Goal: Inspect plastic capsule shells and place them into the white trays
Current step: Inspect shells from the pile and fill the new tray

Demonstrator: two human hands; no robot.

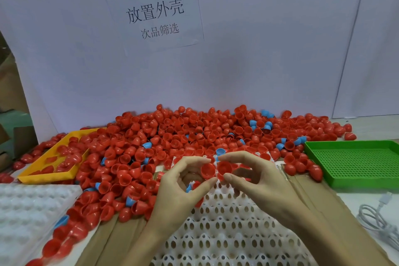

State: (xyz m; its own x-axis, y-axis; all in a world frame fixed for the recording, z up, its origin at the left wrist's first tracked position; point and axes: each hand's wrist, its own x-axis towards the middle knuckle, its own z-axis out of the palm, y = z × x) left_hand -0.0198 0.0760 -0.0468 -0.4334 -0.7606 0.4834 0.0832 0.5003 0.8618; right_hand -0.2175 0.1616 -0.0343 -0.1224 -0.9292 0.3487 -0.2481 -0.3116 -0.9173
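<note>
A big heap of red capsule shells (pixel 194 134), with a few blue ones mixed in, covers the table's middle. In front of it lies a white tray (pixel 226 233) with rows of holes. Above the tray's far end, my left hand (pixel 181 183) pinches a red shell (pixel 207 170) between thumb and forefinger, its hollow side facing me. My right hand (pixel 257 179) pinches a second red shell (pixel 224 168) the same way. The two shells sit side by side, almost touching.
A yellow tray (pixel 51 177) with a few red shells sits at the left. A green perforated tray (pixel 354 162) stands at the right. A stack of white trays (pixel 23 218) lies at the near left, and a white cable (pixel 380 220) at the near right. A white board with a paper sign stands behind.
</note>
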